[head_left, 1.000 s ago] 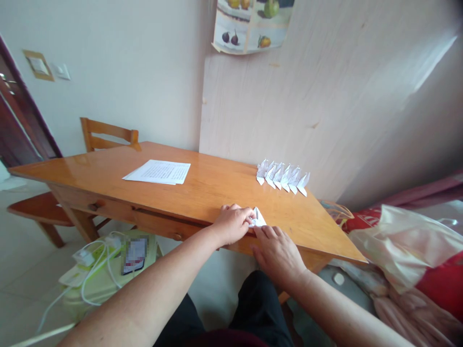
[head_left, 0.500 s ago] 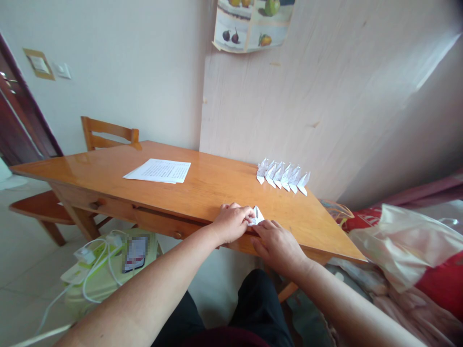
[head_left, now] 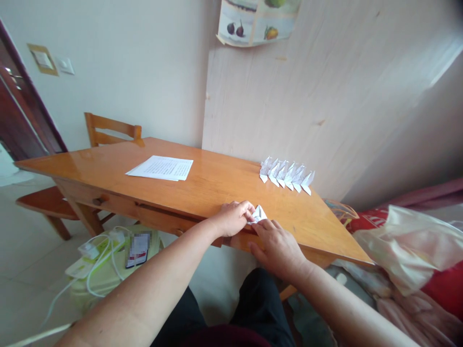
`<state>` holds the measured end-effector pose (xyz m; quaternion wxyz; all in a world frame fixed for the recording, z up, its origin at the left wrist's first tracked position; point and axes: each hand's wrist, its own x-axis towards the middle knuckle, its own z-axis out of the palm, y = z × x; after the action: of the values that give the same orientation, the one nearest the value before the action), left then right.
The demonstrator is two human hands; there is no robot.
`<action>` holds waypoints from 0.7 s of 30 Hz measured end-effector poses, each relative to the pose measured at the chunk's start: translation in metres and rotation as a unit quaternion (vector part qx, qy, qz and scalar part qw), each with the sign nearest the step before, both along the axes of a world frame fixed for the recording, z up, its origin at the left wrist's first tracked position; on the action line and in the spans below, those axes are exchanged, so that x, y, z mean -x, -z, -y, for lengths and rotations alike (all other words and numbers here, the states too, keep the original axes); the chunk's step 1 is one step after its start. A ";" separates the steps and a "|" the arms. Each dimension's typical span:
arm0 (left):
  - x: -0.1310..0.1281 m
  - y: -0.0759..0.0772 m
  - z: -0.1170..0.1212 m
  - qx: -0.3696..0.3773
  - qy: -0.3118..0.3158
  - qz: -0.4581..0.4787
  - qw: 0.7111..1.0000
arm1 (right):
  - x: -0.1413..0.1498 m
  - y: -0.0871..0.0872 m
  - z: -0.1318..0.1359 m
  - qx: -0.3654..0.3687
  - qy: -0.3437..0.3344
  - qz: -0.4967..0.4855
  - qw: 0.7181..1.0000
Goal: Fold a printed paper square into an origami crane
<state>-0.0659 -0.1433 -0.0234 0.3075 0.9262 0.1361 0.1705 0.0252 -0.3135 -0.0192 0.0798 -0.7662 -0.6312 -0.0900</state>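
Observation:
A small piece of folded white paper [head_left: 259, 213] lies at the near edge of the wooden table [head_left: 220, 173], its pointed tip facing away from me. My left hand [head_left: 235, 218] is closed on its left side, fingertips pinching the paper. From the right, my right hand [head_left: 277, 243] presses its fingers on the paper's near edge, with the thumb hanging lower by the table edge. Fingers hide much of the lower part of the fold. Farther back on the right stands a row of several folded white paper pieces [head_left: 287, 174] with pointed tips.
Printed sheets [head_left: 161, 167] lie on the table's left half. A wooden chair [head_left: 114, 130] stands behind. Below left, a phone [head_left: 138, 249] and a power strip with cables [head_left: 90, 255] rest on a pale green stool. Bags and cloth [head_left: 412, 246] are heaped at right.
Both hands stay at the folded paper, with the fingers shifting slightly and more of its pointed tip showing. The whole view has moved a little.

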 end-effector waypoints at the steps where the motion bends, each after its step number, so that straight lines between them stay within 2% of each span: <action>1: 0.000 -0.001 0.001 0.005 -0.004 -0.004 1.000 | 0.001 0.001 0.000 -0.001 -0.001 0.005 1.000; 6: 0.001 -0.005 0.002 0.016 -0.017 -0.011 1.000 | 0.003 0.000 -0.002 0.002 -0.002 0.021 1.000; 11: 0.002 -0.004 0.002 0.033 -0.016 -0.010 0.999 | 0.007 -0.008 -0.007 0.027 0.002 0.040 0.999; 17: 0.001 -0.002 0.002 0.000 -0.017 0.001 1.000 | 0.015 -0.020 -0.019 0.081 0.002 0.061 0.995; 21: 0.001 0.003 0.003 -0.026 -0.017 0.020 0.999 | 0.010 -0.009 -0.011 0.026 -0.016 0.040 0.999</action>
<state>-0.0673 -0.1464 -0.0260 0.2833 0.9278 0.1408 0.1978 0.0148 -0.3030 -0.0099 0.0358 -0.7533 -0.6485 -0.1032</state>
